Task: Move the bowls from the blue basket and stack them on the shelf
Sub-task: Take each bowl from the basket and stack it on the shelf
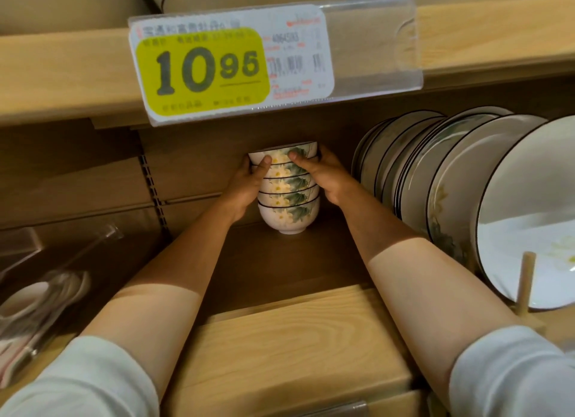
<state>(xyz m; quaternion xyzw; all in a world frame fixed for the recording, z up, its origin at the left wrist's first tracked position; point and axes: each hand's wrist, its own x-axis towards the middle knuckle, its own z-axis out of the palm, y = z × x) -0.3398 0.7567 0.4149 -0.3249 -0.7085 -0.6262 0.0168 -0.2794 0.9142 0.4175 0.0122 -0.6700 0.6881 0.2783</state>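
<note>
Head view shows the stack of bowls [287, 195] far in on the shelf [280, 270], close to its back edge, with the foot of the lowest bowl apparently resting on the board. The left hand [249, 183] and right hand [323, 177] grip the stack from either side, thumbs pressed against the front of the top two bowls and the other fingers wrapped round out of sight. The blue basket is not in view. The main risk is the height of the stack: about six bowls are nested on one small foot, and both hands hold only the upper part, so a sideways nudge as they let go could tip the column or slide the top bowls off the lower ones. If one hand lets go before the other, the remaining push would be uneven and could cause the same lean. The bowls look glazed and smooth, so they would probably slip against each other easily. To the right, near the stack, a row of plates [435, 180] stands on edge; a right wrist drawn back wide could knock them. Overhead, the upper shelf [62, 74] and its price tag [230, 65] hang low, so lifting the hands while pulling out could catch a knuckle and jolt the stack.
</note>
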